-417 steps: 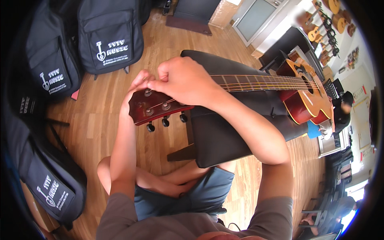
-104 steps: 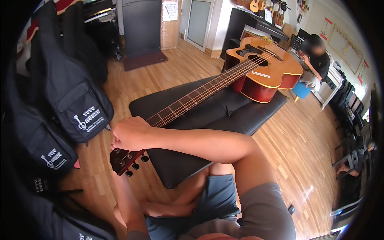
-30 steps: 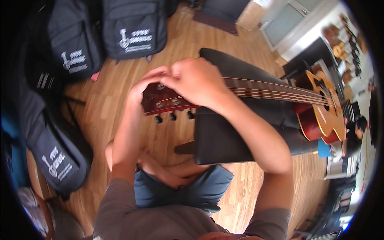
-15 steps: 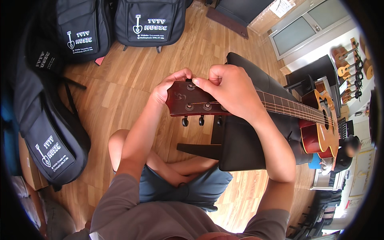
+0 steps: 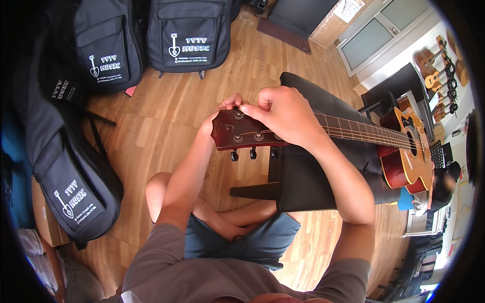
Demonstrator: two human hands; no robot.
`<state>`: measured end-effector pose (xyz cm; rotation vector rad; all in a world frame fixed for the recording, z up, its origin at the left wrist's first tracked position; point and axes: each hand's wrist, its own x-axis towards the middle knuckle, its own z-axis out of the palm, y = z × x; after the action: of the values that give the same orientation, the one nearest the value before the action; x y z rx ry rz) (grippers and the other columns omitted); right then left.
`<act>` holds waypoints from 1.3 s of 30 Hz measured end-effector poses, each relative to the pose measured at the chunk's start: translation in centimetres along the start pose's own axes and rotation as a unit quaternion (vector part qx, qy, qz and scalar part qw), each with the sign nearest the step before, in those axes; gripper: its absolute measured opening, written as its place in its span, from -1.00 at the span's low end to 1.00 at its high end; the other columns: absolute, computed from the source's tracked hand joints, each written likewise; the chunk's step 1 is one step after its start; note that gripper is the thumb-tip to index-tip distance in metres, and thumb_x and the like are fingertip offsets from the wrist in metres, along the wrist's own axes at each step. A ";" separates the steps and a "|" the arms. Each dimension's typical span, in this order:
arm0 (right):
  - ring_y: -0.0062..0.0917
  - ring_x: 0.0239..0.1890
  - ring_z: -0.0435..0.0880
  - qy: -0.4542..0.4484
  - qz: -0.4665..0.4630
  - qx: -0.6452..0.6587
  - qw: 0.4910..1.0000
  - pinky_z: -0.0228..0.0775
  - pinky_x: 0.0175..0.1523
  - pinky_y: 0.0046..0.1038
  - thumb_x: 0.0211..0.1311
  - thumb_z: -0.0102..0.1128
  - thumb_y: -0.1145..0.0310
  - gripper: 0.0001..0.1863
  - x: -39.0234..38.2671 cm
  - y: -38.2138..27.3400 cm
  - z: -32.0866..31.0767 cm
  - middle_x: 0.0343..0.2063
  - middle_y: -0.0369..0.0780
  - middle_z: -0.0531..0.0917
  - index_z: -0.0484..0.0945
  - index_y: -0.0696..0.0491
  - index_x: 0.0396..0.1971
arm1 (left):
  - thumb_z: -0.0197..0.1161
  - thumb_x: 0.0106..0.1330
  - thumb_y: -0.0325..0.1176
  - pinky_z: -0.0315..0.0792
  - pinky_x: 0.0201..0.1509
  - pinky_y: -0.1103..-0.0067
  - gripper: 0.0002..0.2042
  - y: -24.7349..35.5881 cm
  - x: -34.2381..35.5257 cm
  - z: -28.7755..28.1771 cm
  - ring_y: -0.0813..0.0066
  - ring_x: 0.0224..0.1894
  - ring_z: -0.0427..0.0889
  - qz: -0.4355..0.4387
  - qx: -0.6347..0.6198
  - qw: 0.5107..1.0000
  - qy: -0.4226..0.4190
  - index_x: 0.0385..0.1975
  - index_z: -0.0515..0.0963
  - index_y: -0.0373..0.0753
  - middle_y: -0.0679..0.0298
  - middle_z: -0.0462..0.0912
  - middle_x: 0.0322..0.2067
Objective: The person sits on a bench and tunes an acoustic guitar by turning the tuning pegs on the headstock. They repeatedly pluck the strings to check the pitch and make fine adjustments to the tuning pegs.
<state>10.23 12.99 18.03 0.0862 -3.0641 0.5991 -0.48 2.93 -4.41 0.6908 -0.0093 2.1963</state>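
An acoustic guitar [image 5: 396, 166] lies on a black padded bench, its neck pointing left toward me. My left hand [image 5: 221, 112] wraps the end of the dark red headstock [image 5: 226, 132], fingers curled at a tuning peg on the far edge. Just right of it, my right hand [image 5: 290, 113] is closed above the headstock. Its thumb tip meets the metal string post [image 5: 239, 115] nearest the left fingers. Whatever thin thing it pinches is too small to see. Black tuning pegs [image 5: 253, 153] stick out along the near edge. Strings run along the fretboard [image 5: 353, 128].
The black bench [image 5: 308, 187] stands before my crossed legs. Black guitar bags [image 5: 76, 187] line the left, and another bag [image 5: 188, 35] stands at the back. Small guitars [image 5: 433, 81] hang on the right wall. A person [image 5: 443, 187] sits beyond the guitar; another person's arm [image 5: 54, 272] shows lower left.
The view has shifted slightly. My left fingers have shifted a little at the peg. Both hands stay at the headstock.
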 end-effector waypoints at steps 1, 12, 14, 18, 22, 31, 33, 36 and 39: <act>-0.25 -0.51 0.68 -0.002 0.001 -0.001 1.000 0.47 -0.33 -0.26 0.18 0.35 0.05 -0.58 -0.1 -0.1 0.0 -0.62 -0.13 0.66 0.62 0.13 -0.59 | 0.44 0.20 -0.41 0.61 -0.13 0.55 -0.70 0.4 0.0 0.8 0.43 -0.23 0.68 0.003 0.032 0.999 0.009 -0.16 0.44 -0.16 0.30 0.61 -0.25; -0.18 -0.45 0.69 0.042 -0.033 -0.020 0.998 0.50 -0.31 -0.22 0.20 0.29 -0.10 -0.54 -0.9 1.2 0.2 -0.57 -0.11 0.66 0.64 0.02 -0.57 | 0.36 0.31 -0.23 0.48 0.03 0.58 -0.69 4.6 -0.8 0.2 0.55 -0.07 0.60 -0.050 0.348 0.928 0.119 -0.05 0.53 -0.22 0.32 0.62 -0.17; -0.14 -0.36 0.72 0.022 -0.041 -0.026 0.999 0.54 -0.29 -0.15 0.20 0.27 -0.10 -0.59 -0.4 1.1 0.2 -0.50 -0.11 0.69 0.71 -0.03 -0.50 | 0.35 0.31 -0.23 0.48 0.04 0.58 -0.68 4.6 -0.7 -0.9 0.54 -0.07 0.60 -0.038 0.335 0.932 0.132 -0.04 0.52 -0.22 0.32 0.62 -0.16; -0.13 -0.26 0.75 0.046 -0.072 -0.038 0.996 0.59 -0.18 -0.18 0.11 0.33 0.08 -0.69 0.4 1.3 0.7 -0.44 -0.07 0.74 0.77 0.04 -0.41 | 0.35 0.31 -0.24 0.48 0.05 0.57 -0.68 5.3 0.7 -2.3 0.53 -0.06 0.60 -0.020 0.326 0.936 0.130 -0.04 0.52 -0.22 0.30 0.62 -0.15; -0.19 -0.26 0.76 0.044 -0.053 -0.004 0.998 0.58 -0.19 -0.20 0.06 0.37 0.13 -0.71 -0.4 2.1 0.6 -0.46 -0.08 0.74 0.77 0.07 -0.41 | 0.34 0.31 -0.24 0.49 0.05 0.56 -0.68 4.4 0.5 -2.7 0.51 -0.06 0.61 -0.023 0.321 0.939 0.124 -0.03 0.51 -0.23 0.29 0.62 -0.14; -0.20 -0.29 0.75 0.050 -0.044 -0.004 0.998 0.56 -0.19 -0.20 0.06 0.36 0.11 -0.68 -0.5 1.4 0.6 -0.48 -0.10 0.73 0.73 0.10 -0.49 | 0.32 0.32 -0.26 0.50 0.07 0.54 -0.68 3.5 -0.7 -2.8 0.47 -0.04 0.61 -0.025 0.298 0.946 0.123 -0.01 0.50 -0.24 0.26 0.62 -0.12; -0.19 -0.29 0.75 0.048 -0.046 -0.002 0.998 0.56 -0.19 -0.20 0.07 0.36 0.10 -0.67 -0.5 1.4 0.7 -0.48 -0.09 0.72 0.73 0.11 -0.49 | 0.31 0.32 -0.26 0.50 0.07 0.54 -0.68 3.7 -0.9 -2.8 0.47 -0.04 0.62 -0.022 0.298 0.946 0.124 -0.01 0.50 -0.24 0.25 0.61 -0.12; -0.18 -0.28 0.75 0.045 -0.041 -0.011 0.998 0.56 -0.18 -0.19 0.08 0.36 0.10 -0.66 -0.7 1.5 0.4 -0.48 -0.08 0.72 0.72 0.12 -0.50 | 0.31 0.32 -0.26 0.51 0.08 0.53 -0.68 3.1 -0.9 -3.0 0.45 -0.03 0.62 -0.021 0.293 0.948 0.123 -0.01 0.50 -0.24 0.24 0.61 -0.11; -0.16 -0.28 0.74 0.043 -0.043 -0.003 0.998 0.55 -0.17 -0.18 0.09 0.36 0.09 -0.65 -0.6 1.9 0.5 -0.48 -0.07 0.71 0.71 0.13 -0.51 | 0.30 0.32 -0.27 0.51 0.08 0.52 -0.68 2.7 -0.8 -3.1 0.44 -0.03 0.62 -0.016 0.292 0.948 0.127 0.00 0.49 -0.24 0.23 0.61 -0.11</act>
<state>10.74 14.62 16.85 0.1847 -2.9614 0.5738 -3.49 1.26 -6.79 0.7043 0.8079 2.2458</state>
